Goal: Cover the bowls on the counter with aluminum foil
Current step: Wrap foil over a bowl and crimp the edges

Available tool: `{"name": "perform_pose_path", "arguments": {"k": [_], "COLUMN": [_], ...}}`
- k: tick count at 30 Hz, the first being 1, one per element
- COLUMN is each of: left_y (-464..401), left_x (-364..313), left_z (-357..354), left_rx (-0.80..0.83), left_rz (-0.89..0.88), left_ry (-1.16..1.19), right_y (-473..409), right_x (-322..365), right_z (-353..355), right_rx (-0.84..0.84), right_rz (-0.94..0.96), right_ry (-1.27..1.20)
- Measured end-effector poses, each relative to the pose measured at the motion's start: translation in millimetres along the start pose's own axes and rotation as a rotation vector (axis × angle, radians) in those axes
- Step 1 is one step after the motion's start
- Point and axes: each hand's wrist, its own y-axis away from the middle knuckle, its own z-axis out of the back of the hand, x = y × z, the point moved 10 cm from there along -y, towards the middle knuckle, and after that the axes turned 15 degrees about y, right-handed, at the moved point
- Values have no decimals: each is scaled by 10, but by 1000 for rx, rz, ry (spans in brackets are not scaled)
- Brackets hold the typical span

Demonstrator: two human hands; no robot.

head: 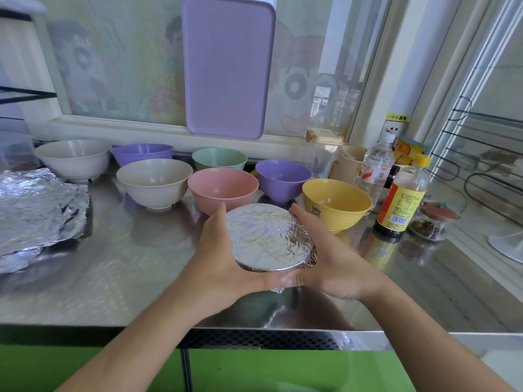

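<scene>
Head view, wrapped bowl: one foil-covered bowl point(268, 236) is cupped near the front of the steel counter point(119, 273), its foil drawn smooth over the top and crimped down the sides.
Left hand: the left hand point(218, 250) curls round the bowl's left side, holding it.
Right hand: the right hand point(325, 258) wraps the right side and underside, pressing the foil in.
Done: from what I can see, this one bowl is about finished.
Left to do: seven bowls stand uncovered behind, among them the pink bowl point(223, 189) and the yellow bowl point(336, 202).
Foil supply: crumpled aluminum foil point(39, 207) lies well apart at the left.
</scene>
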Motion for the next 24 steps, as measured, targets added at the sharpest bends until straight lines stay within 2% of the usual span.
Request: {"name": "perform_pose_path", "arguments": {"k": [6, 11, 13, 18, 21, 24], "left_y": [-7, -14, -4, -15, -19, -23], "left_x": [-8, 40, 56, 109, 113, 117], "left_z": [-8, -12, -6, 3, 9, 12], "left_rx": [-19, -34, -36, -10, 0, 2], "left_rz": [-72, -51, -45, -14, 0, 4], "left_ry": [29, 18, -6, -42, -32, -20], "right_y": [15, 20, 26, 78, 79, 52], "right_x": [18, 13, 14, -74, -115, -94], "right_z": [-44, -78, -80, -50, 3, -37], "right_rx": [-120, -161, -136, 70, 32, -43], "right_rz": [-9, -1, 5, 9, -12, -28], "right_ry": [39, 96, 107, -35, -62, 12]}}
